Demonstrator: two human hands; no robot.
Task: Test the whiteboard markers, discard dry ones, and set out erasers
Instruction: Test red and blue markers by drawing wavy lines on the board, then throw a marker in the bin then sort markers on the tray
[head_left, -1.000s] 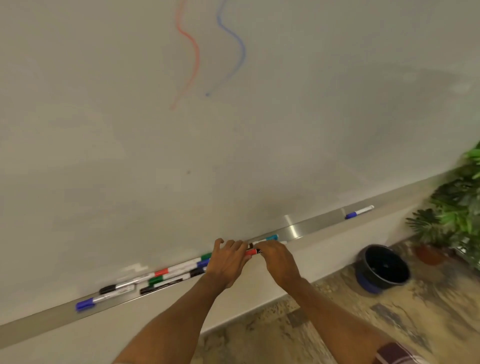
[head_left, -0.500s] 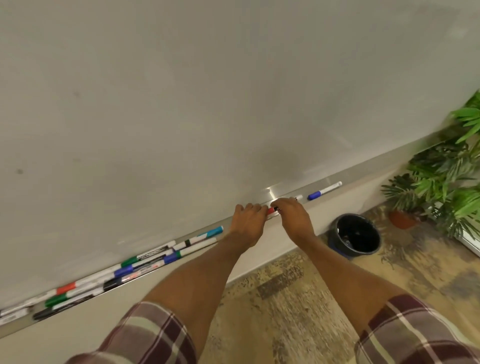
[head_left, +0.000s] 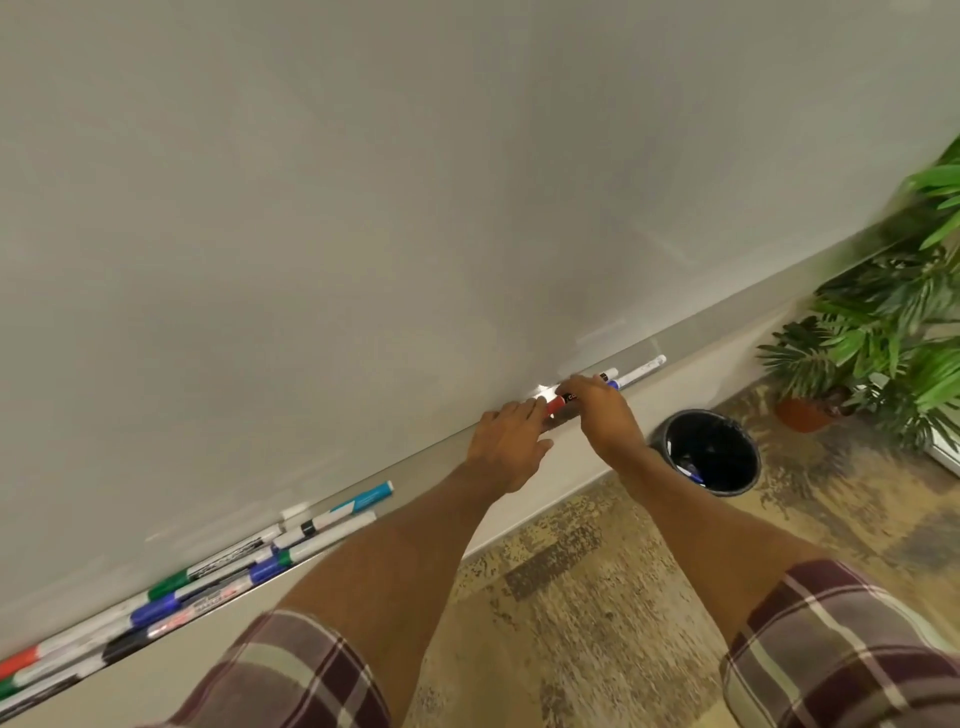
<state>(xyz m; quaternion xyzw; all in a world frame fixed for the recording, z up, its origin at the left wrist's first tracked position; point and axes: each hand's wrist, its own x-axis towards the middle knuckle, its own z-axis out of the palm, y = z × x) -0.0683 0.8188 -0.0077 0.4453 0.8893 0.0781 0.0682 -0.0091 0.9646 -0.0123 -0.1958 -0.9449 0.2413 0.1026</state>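
Currently both my hands are at the whiteboard's metal ledge (head_left: 332, 512), working one red-capped marker (head_left: 560, 400). My right hand (head_left: 602, 415) curls over the barrel with its fingers closed around it; my left hand (head_left: 506, 447) sits just beside the cap end, fingers loosely bent and touching or nearly touching the cap — whether they actually pinch it I cannot tell, the knuckles hide the tips. Judging by this, the step in hand is either capping a tested marker or setting it down on the ledge; testing is mid-way, not finished. Two more markers lie on the ledge just beyond my right hand: one white with a dark band (head_left: 608, 374), one white with a blue cap (head_left: 636, 371). A loose cluster of markers (head_left: 249, 561) lies well apart to my left — green, blue, black, red and teal caps, slim white cylinders, some overlapping. The whiteboard (head_left: 363, 208) is smooth, pale and glossy, with a bright glare spot near my hands. A round black bin (head_left: 670, 441) stands on the floor below to the right, dark rim, with what looks like discarded markers inside. Mottled tan-brown floor (head_left: 571, 597), worn texture. Potted plant (head_left: 883, 338) in a terracotta pot at far right. No erasers visible. Next move, as I judge it: release this marker cleanly so it does not roll off the narrow ledge, then reach for an untested one.
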